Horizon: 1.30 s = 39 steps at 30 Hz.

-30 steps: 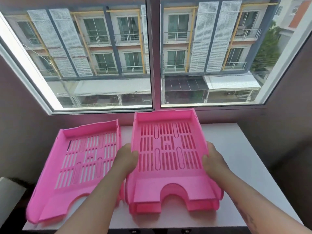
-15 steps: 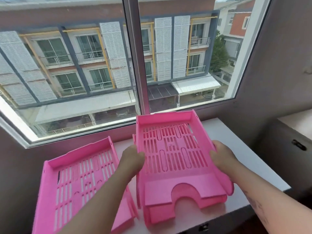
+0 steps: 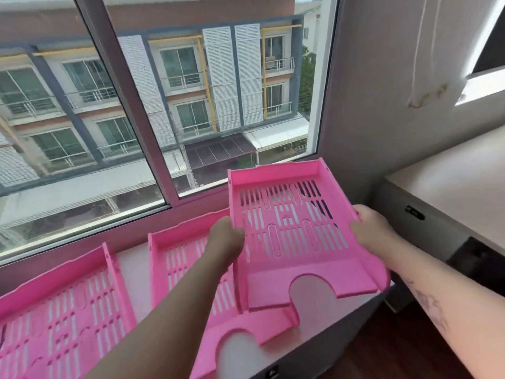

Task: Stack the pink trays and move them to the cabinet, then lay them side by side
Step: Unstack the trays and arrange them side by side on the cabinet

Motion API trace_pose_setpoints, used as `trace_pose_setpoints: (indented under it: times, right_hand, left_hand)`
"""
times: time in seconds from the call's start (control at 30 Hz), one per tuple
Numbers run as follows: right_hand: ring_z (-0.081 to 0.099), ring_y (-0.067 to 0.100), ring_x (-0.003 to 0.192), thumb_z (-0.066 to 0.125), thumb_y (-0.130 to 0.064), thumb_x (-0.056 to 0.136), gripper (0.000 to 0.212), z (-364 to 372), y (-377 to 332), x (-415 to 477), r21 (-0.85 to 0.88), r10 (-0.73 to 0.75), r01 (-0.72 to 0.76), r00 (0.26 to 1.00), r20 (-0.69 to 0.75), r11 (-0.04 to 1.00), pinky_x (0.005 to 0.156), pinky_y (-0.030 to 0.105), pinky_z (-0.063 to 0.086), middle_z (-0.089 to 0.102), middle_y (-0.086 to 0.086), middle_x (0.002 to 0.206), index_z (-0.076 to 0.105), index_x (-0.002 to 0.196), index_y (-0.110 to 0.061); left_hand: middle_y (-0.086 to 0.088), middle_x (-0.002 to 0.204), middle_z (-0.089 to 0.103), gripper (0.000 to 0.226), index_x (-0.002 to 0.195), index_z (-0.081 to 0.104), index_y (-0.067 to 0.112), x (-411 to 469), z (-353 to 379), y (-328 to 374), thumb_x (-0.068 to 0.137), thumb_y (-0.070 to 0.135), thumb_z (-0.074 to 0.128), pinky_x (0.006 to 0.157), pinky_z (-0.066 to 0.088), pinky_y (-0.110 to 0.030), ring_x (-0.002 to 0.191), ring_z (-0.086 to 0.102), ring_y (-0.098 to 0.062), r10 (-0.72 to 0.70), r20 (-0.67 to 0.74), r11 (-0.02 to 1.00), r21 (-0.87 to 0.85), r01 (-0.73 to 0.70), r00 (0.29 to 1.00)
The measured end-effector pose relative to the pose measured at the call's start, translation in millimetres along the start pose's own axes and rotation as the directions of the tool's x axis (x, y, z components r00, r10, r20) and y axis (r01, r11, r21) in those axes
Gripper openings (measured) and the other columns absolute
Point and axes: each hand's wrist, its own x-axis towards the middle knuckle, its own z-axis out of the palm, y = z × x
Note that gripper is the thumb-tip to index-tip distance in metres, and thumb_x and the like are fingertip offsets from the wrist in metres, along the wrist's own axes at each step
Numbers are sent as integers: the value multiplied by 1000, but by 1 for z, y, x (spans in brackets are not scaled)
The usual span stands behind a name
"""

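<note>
While the top tray point(image 3: 297, 231) hangs clear of the white surface point(image 3: 131, 272), we record the hold: left hand point(image 3: 226, 236) clamped on its left side wall, right hand point(image 3: 374, 231) clamped on its right side wall, both roughly midway along the length. Fingers run under or behind the walls, so we cannot see them fully; thumbs and palms press the rims.

Lifted tray: tilted, far end raised toward the window point(image 3: 164, 105), cut-out front edge low and pointing back at us. Its long axis runs from us toward the glass, angled slightly rightward.

Two further pink trays are on the surface. The middle tray point(image 3: 191, 269) lies directly below and to the left of the held one, partly overlapped by it in view; we cannot tell whether the two touch at the near corner. The left tray point(image 3: 62, 318) lies apart from it, a strip of bare surface between them.

Key relation: both resting trays lie to the left of the grip, their long axes nearly parallel to the held tray's. The left hand is nearer to them. The second cabinet point(image 3: 451, 187) stands to the right, beyond the right hand.

Judgement: stacking seems incomplete, since three trays show separately. A leftward shift with little rotation would likely seat the held tray onto the middle one.
</note>
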Motion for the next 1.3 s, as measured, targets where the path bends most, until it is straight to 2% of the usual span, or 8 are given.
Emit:
trace_pose_setpoints:
  times: [0.23, 0.37, 0.53, 0.77, 0.9, 1.03, 1.17, 1.3]
  right_hand:
    - [58, 26, 87, 40, 1, 88, 36, -35, 45, 67, 8, -15, 15, 998, 69, 1000, 61, 29, 40, 66, 10, 100, 61, 113, -11]
    - [61, 16, 78, 39, 2, 87, 37, -34, 70, 95, 22, 4, -8, 986, 168, 1000, 57, 25, 44, 67, 5, 94, 61, 112, -15]
    - [61, 13, 77, 39, 4, 86, 39, -22, 90, 112, 44, 15, -27, 968, 251, 999, 57, 25, 45, 67, 1, 90, 61, 110, -17]
    - [59, 9, 75, 36, 5, 90, 39, -2, 89, 121, 112, -34, 2, 958, 286, 994, 58, 23, 45, 66, -2, 90, 58, 107, -23]
    - [61, 13, 74, 34, 3, 88, 42, 12, 84, 123, 96, -39, 9, 948, 316, 995, 58, 26, 46, 67, -1, 90, 60, 112, -20]
    - [60, 13, 71, 35, 2, 90, 42, 16, 86, 124, 71, -45, 21, 936, 350, 997, 56, 26, 44, 67, 3, 91, 60, 118, -16]
    - [57, 23, 84, 38, 0, 92, 49, 19, 83, 129, -24, -88, 103, 934, 346, 994, 73, 30, 45, 63, 3, 104, 49, 137, -16]
    - [59, 22, 80, 37, -2, 93, 58, 19, 81, 129, -38, -110, 133, 921, 375, 990, 74, 35, 52, 63, 0, 101, 38, 146, -23]
  left_hand:
    - [-18, 101, 65, 32, 117, 58, -2, 7, 75, 34, 90, 1, 42, 47, 41, -27, 70, 61, -25, -119, -45, 989, -90, 115, 992]
    - [-25, 124, 58, 37, 127, 50, -4, 8, 107, 36, 92, 1, 42, 68, 54, -39, 96, 64, -36, -218, -103, 976, -39, 215, 970]
    - [-22, 131, 55, 42, 137, 43, -6, 7, 126, 35, 95, 0, 40, 39, 34, -15, 60, 46, -5, -247, -161, 963, 73, 261, 956]
    - [-8, 67, 55, 18, 78, 56, 1, 14, 112, 31, 93, 9, 50, 51, 39, -30, 59, 47, -22, -46, -352, 950, 273, 150, 935]
    - [-15, 86, 72, 19, 99, 68, 0, 3, 96, 13, 92, 10, 54, 61, 48, -31, 73, 61, -23, 129, -471, 948, 317, 31, 873]
    - [-13, 116, 68, 34, 124, 60, 8, -9, 87, -23, 96, 22, 47, 89, 50, -43, 109, 60, -28, -4, -384, 929, 340, 146, 923]
    - [-7, 157, 34, 53, 149, 34, 25, -20, 90, -63, 97, 37, 36, 115, 30, -50, 144, 31, -29, -204, -177, 819, 508, 267, 963]
    - [-4, 165, -5, 56, 155, 7, 35, -23, 103, -75, 100, 38, 16, 122, 4, -51, 151, -3, -30, -245, -114, 737, 623, 261, 963]
